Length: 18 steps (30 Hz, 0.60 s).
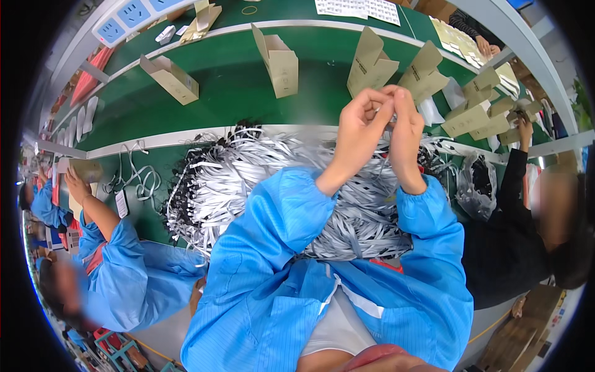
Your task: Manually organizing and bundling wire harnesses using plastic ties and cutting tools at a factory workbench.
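My left hand (pixel 362 121) and my right hand (pixel 406 127) meet at the fingertips in front of me, thumbs and fingers bent together in a pinch. Whatever sits between them is too small and too covered to make out. Just behind the fingers stand two beige cardboard boxes, one open box (pixel 370 67) to the left and another open box (pixel 423 77) to the right, flaps up. Below my wrists lies a big heap of white flat straps (pixel 242 180) with small black ends.
On the green table (pixel 229 87) stand more open boxes, including a middle box (pixel 282 68), a left box (pixel 170 79) and several at the right. A clear bag of black parts (pixel 477 186) lies right of the heap. Co-workers sit on both sides; a metal frame post (pixel 551 80) rises at right.
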Motion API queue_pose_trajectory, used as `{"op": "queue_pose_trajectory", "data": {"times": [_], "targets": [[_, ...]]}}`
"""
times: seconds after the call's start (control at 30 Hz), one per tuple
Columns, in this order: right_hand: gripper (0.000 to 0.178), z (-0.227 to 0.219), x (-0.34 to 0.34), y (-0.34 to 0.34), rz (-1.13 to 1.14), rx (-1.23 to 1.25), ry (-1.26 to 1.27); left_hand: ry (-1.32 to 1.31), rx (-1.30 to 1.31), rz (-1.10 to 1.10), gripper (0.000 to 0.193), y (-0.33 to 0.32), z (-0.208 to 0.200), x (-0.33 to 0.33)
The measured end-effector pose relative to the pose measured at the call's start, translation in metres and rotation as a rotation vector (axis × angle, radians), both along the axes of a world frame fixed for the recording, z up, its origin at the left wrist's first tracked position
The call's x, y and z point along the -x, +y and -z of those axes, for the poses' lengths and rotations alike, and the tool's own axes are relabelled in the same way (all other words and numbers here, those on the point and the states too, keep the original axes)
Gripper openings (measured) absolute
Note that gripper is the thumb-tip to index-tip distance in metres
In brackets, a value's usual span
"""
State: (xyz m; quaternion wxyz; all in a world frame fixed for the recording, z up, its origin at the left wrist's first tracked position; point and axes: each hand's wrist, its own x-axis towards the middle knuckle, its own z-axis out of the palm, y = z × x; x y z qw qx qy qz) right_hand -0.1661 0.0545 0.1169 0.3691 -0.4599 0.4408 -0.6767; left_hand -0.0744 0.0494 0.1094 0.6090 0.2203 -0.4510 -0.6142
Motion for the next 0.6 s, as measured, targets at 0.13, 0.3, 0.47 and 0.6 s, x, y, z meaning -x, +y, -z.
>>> {"op": "queue_pose_trajectory", "data": {"times": [0.13, 0.3, 0.47, 0.6], "targets": [[0.035, 0.002, -0.009, -0.005, 0.175, -0.027, -0.346, 0.008, -0.109, 0.122, 0.014, -0.003, 0.022, 0.010], [0.041, -0.005, 0.077, -0.043, 0.177, 0.003, -0.403, -0.286, 0.016, -0.161, 0.018, -0.006, 0.026, 0.006], [0.032, -0.034, 0.172, -0.104, -0.001, 0.104, -0.413, -1.057, 0.280, -0.400, 0.028, -0.044, 0.127, -0.019], [0.025, -0.054, 0.224, -0.148, 0.106, 0.283, -0.283, -1.290, 0.297, -0.422, 0.026, -0.043, 0.139, -0.006]]}}
